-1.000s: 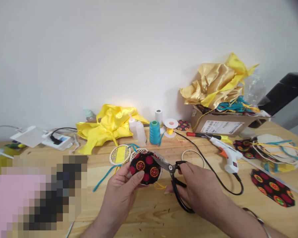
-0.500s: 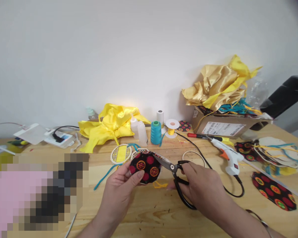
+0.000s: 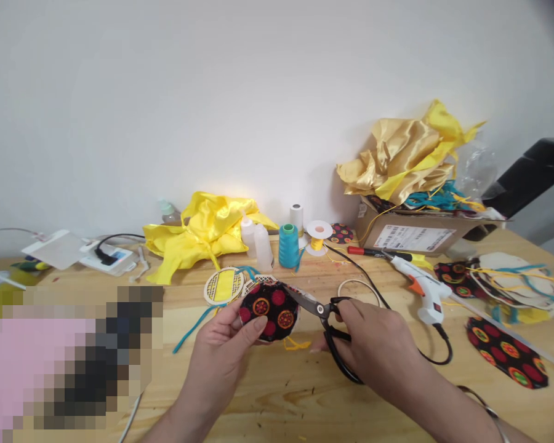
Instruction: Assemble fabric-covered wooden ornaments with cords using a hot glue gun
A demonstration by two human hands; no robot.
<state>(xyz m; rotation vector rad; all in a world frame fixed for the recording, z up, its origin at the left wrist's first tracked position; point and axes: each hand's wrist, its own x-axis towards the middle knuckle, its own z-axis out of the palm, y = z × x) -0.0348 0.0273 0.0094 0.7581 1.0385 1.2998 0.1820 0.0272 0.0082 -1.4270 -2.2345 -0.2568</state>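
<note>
The left hand (image 3: 231,338) is pinching a round piece of black fabric (image 3: 270,312) with red and orange circles, its thumb pressing on the patterned face, and is holding it up above the wooden table (image 3: 277,412), in front of the wearer. The right hand (image 3: 369,338) is gripping black-handled scissors (image 3: 321,309), fingers wrapping around the handles, and the blades are pointing left along the upper right edge of the fabric. Yellow thread (image 3: 297,344) is hanging just below the round piece. Behind the left hand, a round wooden lattice (image 3: 223,286) with a yellow center is lying on the table. Farther back, a teal thread spool (image 3: 289,247) is standing beside two pale squeeze bottles (image 3: 263,247). To the right of the spool, beyond the right hand, a white glue gun (image 3: 428,294) is lying near a patterned fabric scrap (image 3: 508,352).
</note>
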